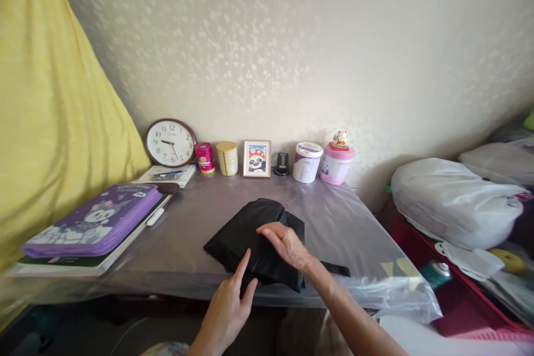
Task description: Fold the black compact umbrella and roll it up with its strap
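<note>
A black, slightly shiny folded fabric item [244, 233] lies in a soft heap near the table's front edge. Its exact kind I cannot make out. A black strap-like strip [336, 269] sticks out from it on the right. My left hand [227, 306] is at the near left edge of the fabric, index finger and thumb apart and touching it; its other fingers are mostly hidden. Across the top of the heap rests my right hand [287, 245], fingers stretched out to the left and nothing visible in its grasp.
Plastic film covers the table [334, 222]. On the left, a purple case [95, 222] lies on books. Along the wall stand a clock [171, 143], tins, a framed panda picture [257, 159] and tubs. To the right is a red basket [459, 311] below a white bag [450, 200].
</note>
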Demonstrator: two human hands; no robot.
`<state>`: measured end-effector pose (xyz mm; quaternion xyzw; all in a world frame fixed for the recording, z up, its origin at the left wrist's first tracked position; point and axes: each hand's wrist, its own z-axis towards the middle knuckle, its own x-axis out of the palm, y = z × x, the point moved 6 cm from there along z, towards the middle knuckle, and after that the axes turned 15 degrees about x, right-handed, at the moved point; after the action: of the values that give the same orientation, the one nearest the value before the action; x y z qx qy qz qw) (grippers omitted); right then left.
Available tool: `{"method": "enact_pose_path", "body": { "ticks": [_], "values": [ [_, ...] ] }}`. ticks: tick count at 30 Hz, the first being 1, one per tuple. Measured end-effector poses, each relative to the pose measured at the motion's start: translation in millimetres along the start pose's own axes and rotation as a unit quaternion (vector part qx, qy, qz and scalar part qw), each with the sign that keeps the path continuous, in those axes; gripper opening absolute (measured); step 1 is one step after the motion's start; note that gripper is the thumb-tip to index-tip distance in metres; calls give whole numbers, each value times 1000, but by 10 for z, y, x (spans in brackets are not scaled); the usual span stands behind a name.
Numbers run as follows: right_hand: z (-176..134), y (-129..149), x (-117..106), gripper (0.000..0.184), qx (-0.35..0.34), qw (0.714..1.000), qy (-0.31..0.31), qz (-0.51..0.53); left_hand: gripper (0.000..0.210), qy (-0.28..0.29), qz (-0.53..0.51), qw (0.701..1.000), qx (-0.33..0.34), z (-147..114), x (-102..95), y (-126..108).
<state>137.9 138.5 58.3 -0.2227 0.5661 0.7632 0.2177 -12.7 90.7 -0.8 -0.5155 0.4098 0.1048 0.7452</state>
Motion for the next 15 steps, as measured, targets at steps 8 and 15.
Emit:
{"method": "enact_pose_path", "body": {
  "ticks": [8,15],
  "values": [
    [-202,-1243,-728,26,216,955,-201,26,55,1,-27,999,-29,-4,65,29],
    [-248,-1418,-570,29,175,957,-125,193,59,-9,-89,992,-92,-49,166,75]
  ]
}}
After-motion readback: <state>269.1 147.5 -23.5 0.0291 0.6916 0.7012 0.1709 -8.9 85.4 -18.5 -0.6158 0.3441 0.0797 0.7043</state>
